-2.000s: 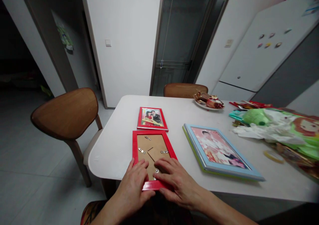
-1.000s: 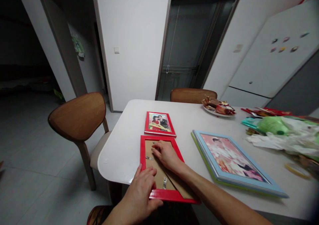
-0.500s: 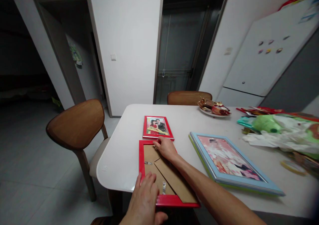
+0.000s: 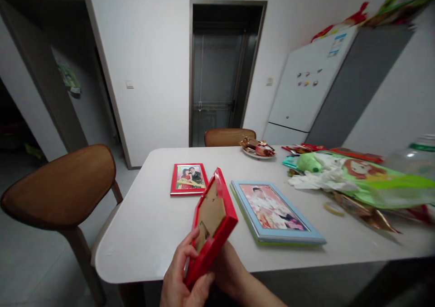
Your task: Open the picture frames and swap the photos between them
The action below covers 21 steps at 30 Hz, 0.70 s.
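White table (image 4: 136, 239) before me

It carries a red-framed photo (image 4: 187, 179); right of that, a blue-framed picture (image 4: 273, 207) over something green (image 4: 268, 242); farther back, a loaded plate (image 4: 252, 155); to my right, white paper (image 4: 317, 180), a yellow ring (image 4: 334, 209), a green bag (image 4: 380, 194).

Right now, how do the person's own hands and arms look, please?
The left hand wears no glove and shows no ring. The right hand, partly hidden, shows no glove; the visible right forearm has no sleeve, watch or bracelet.
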Available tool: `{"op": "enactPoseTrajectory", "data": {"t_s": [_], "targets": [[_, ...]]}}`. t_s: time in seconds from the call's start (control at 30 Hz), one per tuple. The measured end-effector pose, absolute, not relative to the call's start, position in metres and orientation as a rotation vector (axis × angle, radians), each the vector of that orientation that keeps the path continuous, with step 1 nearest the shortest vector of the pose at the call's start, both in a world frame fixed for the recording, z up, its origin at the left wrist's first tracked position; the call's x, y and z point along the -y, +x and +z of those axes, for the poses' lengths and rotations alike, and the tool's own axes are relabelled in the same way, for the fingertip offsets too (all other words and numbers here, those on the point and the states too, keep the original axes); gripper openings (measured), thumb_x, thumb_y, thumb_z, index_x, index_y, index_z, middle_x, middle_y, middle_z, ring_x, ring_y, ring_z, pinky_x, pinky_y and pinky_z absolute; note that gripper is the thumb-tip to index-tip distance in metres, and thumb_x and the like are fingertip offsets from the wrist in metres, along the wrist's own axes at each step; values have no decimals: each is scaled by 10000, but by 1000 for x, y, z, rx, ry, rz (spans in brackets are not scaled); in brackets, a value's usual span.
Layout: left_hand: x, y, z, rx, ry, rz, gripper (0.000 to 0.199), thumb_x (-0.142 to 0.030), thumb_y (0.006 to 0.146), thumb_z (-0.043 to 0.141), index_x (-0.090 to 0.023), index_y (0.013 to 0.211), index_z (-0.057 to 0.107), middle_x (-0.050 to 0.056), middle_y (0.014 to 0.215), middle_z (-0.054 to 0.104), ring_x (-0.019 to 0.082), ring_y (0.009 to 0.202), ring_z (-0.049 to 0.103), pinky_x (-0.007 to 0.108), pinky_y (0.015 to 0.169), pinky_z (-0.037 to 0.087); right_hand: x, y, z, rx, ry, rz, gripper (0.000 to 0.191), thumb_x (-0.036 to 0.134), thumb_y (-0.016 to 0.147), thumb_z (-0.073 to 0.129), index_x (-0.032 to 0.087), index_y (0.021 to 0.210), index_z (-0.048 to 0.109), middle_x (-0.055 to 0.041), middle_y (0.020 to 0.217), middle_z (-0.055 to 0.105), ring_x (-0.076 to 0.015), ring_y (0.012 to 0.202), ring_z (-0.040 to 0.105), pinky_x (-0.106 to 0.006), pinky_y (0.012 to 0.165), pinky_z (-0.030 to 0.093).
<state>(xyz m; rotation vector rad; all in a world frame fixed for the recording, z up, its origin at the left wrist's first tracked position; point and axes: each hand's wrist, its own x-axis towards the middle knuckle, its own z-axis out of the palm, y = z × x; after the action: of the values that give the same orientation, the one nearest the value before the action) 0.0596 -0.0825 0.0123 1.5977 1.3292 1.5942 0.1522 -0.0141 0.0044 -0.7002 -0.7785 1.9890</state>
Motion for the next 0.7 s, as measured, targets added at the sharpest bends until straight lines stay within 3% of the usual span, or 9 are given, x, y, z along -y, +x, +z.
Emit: {"op": "enactPoseTrajectory", "data": {"t_s": [0.07,0.13,0.2,0.3,0.4,0.53,0.7], "targets": [[78,79,19,-1192,1395,1664,174,-308,706,553,-188,803,472,130,1214,449,281,1100,434,417,868,386,16,149,9,660,-676,2007,265,399,661,555,154,760,569,-6,598,591,-118,518,543,-232,515,441],[70,93,33,-1110,1247,1703,292,-283,671,602,-196,908,456,116,1202,459,261,1079,459,392,872,391,7,160,19,620,-650,1857,278,346,668,568,186,894,551,2,691,621,-121,571,573,-228,535,457],[58,100,52,-1068,1146,1730,492,-240,639,634,-205,1063,386,100,1161,498,232,1049,487,367,880,390,-10,186,32,675,-654,1690,397,288,674,572,243,1057,480,9,838,637,-137,683,603,-250,591,480],[33,107,67,-985,1042,1686,600,-223,625,636,-176,1145,338,92,1100,549,212,1000,524,348,888,386,-43,244,51,842,-899,1578,509,249,665,572,243,1152,423,-5,806,657,-168,657,620,-290,568,497],[7,122,52,-883,926,1565,585,-186,610,623,-150,1131,359,96,1026,594,211,935,564,347,847,416,-74,304,61,969,-1158,1411,544,222,657,578,209,1177,420,-25,751,670,-174,573,619,-298,518,498],[-14,158,17,-862,1020,1456,336,-85,627,525,-131,959,503,94,982,617,185,913,576,297,820,435,-101,361,54,1082,-1420,1275,524,215,674,556,182,1182,436,-47,717,676,-177,556,619,-277,516,495],[-15,179,2,-1159,1392,1301,451,-35,635,458,-179,1060,500,40,1036,604,165,968,541,287,861,399,-114,396,25,1280,-1621,1119,527,254,683,550,149,1188,442,-58,784,676,-172,617,624,-259,548,491]]}}
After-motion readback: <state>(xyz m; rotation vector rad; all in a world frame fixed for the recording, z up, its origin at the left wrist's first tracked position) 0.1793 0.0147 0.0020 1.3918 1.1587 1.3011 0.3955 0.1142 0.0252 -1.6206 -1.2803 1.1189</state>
